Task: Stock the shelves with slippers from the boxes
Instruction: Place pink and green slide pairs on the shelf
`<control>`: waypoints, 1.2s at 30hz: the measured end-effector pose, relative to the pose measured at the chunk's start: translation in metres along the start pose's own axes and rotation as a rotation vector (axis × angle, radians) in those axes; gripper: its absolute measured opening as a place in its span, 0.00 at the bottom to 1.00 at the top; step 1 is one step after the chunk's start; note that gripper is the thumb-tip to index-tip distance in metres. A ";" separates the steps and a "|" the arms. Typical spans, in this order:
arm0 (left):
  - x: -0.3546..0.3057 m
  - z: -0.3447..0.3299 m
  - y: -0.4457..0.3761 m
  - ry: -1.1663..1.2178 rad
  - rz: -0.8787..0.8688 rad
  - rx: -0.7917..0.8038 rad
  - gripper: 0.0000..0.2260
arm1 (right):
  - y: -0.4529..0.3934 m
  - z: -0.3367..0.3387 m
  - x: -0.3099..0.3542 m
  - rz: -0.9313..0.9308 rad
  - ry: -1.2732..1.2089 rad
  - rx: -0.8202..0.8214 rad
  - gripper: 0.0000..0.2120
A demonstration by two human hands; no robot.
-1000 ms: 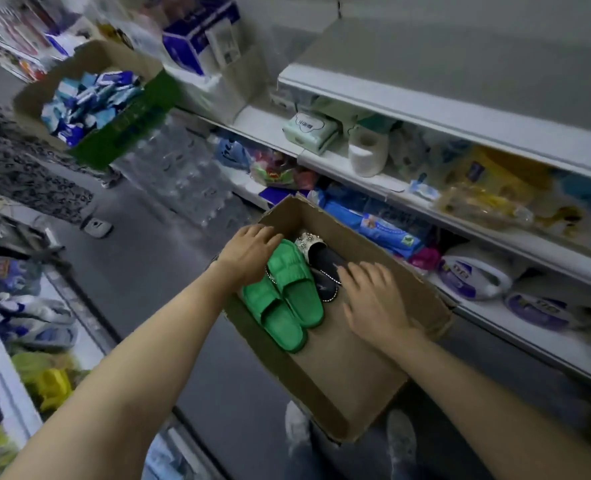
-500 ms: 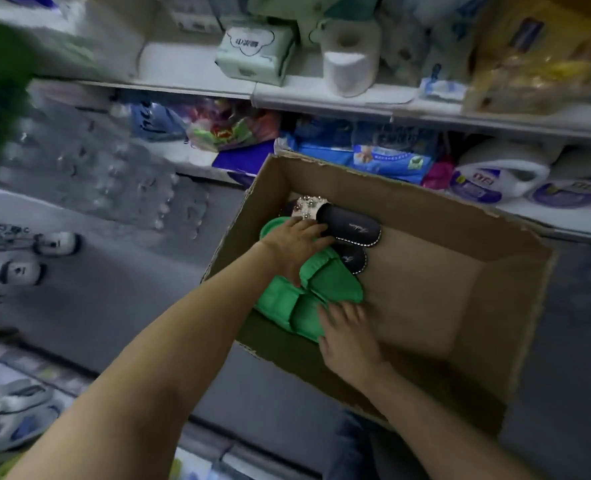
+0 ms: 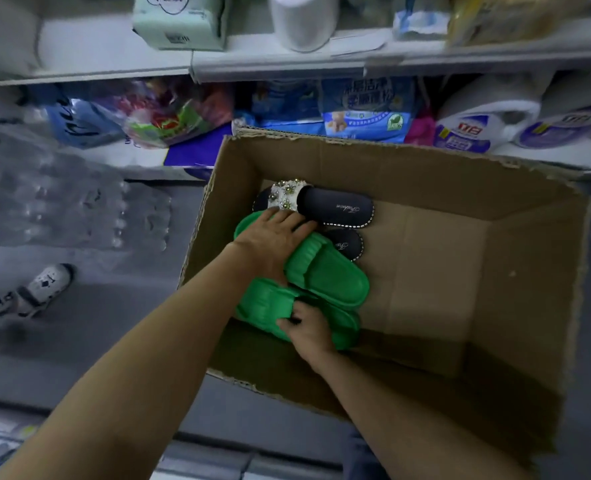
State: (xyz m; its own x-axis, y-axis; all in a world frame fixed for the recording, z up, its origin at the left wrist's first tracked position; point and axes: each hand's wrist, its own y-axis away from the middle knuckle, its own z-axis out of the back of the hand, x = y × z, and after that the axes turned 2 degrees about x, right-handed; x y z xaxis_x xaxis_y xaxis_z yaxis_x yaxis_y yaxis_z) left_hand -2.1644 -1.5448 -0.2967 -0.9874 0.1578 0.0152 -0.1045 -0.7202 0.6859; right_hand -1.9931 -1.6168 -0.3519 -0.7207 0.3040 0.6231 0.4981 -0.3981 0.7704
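Observation:
An open cardboard box point(image 3: 436, 174) stands on the floor in front of the shelves. At its left end lie two green slippers and a black pair point(image 3: 339, 207) with a white beaded strap. My left hand point(image 3: 271, 245) lies over the strap of the upper green slipper point(image 3: 325, 271), with the thumb hooked at the strap's near edge. My right hand point(image 3: 307, 329) pinches the strap of the lower green slipper point(image 3: 262, 306), its fingers tucked under the strap. Both green slippers still rest in the box.
White shelves point(image 3: 287, 64) behind the box hold tissue packs, paper rolls and detergent bags. Wrapped water bottles point(image 3: 62, 209) are stacked on the floor at the left. Another person's white sneaker point(image 3: 44, 284) stands on the grey floor nearby.
The view has moved closer over the box. My right hand slid from the box floor onto the lower green slipper and took its strap. My left hand stayed on the upper one.

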 end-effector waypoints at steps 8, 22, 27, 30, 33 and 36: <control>-0.016 0.006 0.002 0.124 0.039 -0.003 0.55 | 0.033 0.056 -0.011 -0.042 0.163 0.024 0.10; -0.069 0.017 0.003 0.798 0.420 -0.095 0.51 | 0.050 0.145 0.006 0.047 0.581 -0.030 0.15; -0.111 0.015 -0.015 0.837 0.565 -0.167 0.48 | 0.017 0.199 -0.026 0.054 0.784 -0.007 0.23; -0.138 0.008 -0.024 0.837 0.634 -0.210 0.55 | 0.015 0.215 -0.034 0.042 0.931 -0.049 0.24; -0.151 -0.003 -0.029 0.885 0.658 -0.241 0.60 | 0.024 0.209 -0.050 0.059 0.882 -0.261 0.25; -0.152 -0.012 -0.033 1.019 0.637 -0.252 0.61 | 0.024 0.186 -0.070 -0.090 0.465 -0.541 0.29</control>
State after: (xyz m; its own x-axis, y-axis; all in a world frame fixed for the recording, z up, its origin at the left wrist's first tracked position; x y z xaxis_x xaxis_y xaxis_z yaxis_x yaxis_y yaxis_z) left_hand -2.0120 -1.5537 -0.3303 -0.5007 -0.7888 -0.3566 0.5221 -0.6038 0.6024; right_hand -1.8410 -1.4869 -0.3524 -0.9386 0.0034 0.3449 0.2051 -0.7985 0.5660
